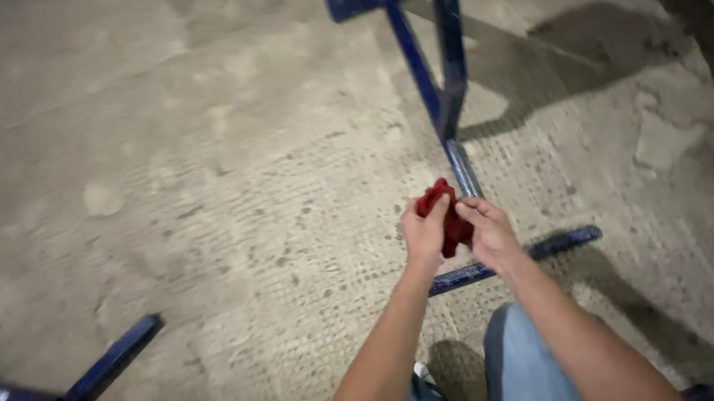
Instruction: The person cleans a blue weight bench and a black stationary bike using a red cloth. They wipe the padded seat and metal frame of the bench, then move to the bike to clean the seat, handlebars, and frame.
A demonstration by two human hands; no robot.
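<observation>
Below, left hand (426,232) and right hand (490,231), each grip closed on red cloth (447,214), blue metal frame (446,97) just beyond

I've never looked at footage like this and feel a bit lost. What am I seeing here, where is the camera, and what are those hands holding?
This is one picture from a camera worn on a person's head, looking down past their own arms. There is no machine: the left hand and right hand are bare, and together they hold a small crumpled red cloth in front of the body. Below are the person's legs in blue jeans. The ground is a rough concrete floor. A blue metal frame stands just ahead of the hands, and another blue metal piece lies at the lower left.
</observation>
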